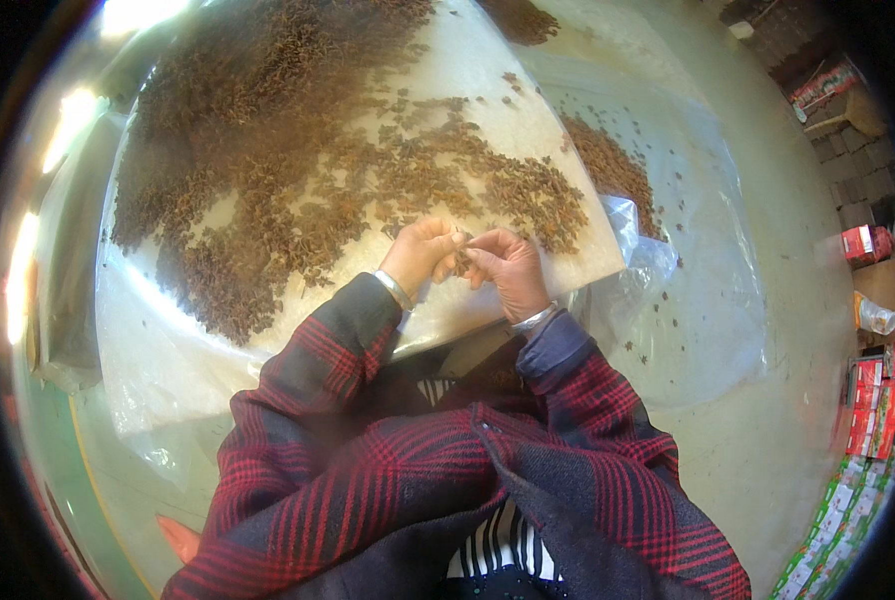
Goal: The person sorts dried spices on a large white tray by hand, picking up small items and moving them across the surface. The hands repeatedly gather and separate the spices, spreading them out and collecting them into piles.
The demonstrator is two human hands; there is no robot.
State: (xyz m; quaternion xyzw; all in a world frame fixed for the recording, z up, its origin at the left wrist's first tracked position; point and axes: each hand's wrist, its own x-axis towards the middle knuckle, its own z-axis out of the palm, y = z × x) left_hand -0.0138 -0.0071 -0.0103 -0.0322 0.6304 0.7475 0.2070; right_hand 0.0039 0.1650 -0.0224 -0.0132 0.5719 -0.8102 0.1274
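Observation:
Brown star anise lies heaped and scattered over a pale, plastic-covered tabletop before me. Over the table's near edge, my left hand and my right hand meet with bent fingers. Pinched between their fingertips is a small piece of star anise, partly hidden by the thumbs. Each wrist wears a silver bangle. A loose cluster of star anise lies just beyond my right hand.
On the floor to the right, a clear plastic sheet bears a smaller brown pile and stray pieces. Red cartons, green-and-white packages and a plastic cup stand along the right. A reddish object shows at lower left.

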